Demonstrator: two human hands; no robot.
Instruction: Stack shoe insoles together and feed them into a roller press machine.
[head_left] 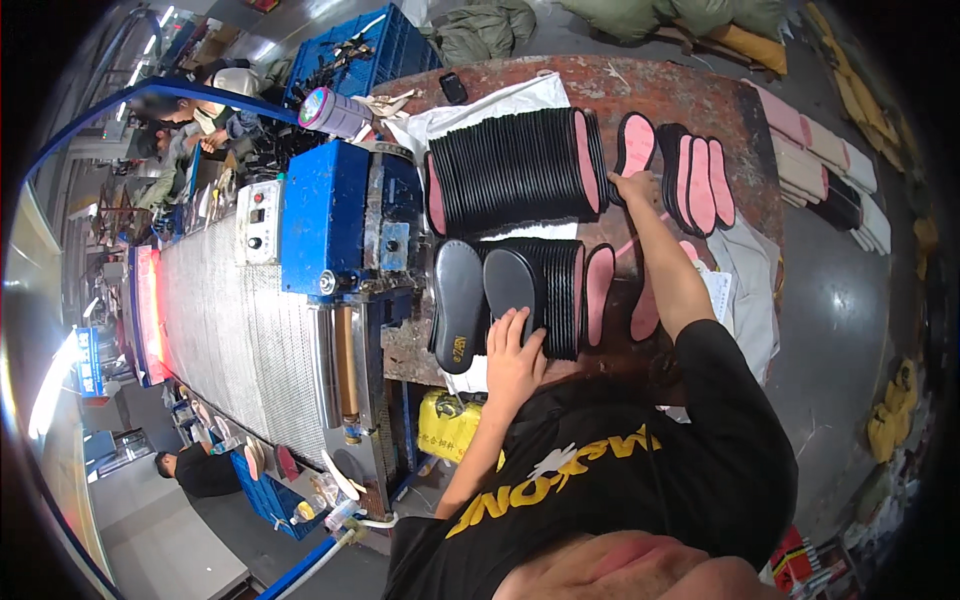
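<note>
My left hand (515, 355) lies with its fingers stretched out over the lower end of a black shoe insole (511, 282). That insole leans on the left end of a shorter row of insoles (562, 300) packed on edge. Another black insole (458, 300), with gold print near its heel, lies left of it. Farther off, my right hand (637, 190) is closed at the near end of a pink-faced insole (636, 143) with a black rim. A long, tightly packed row of black insoles (510, 170) stands left of my right hand.
The insoles are on a worn reddish-brown table (690, 85). More pink-faced insoles (700, 180) lie at the right. A blue machine (325, 215) with a mesh conveyor (230, 320) adjoins the table's left side. A white tub (338, 112) and blue crate (350, 60) stand behind it.
</note>
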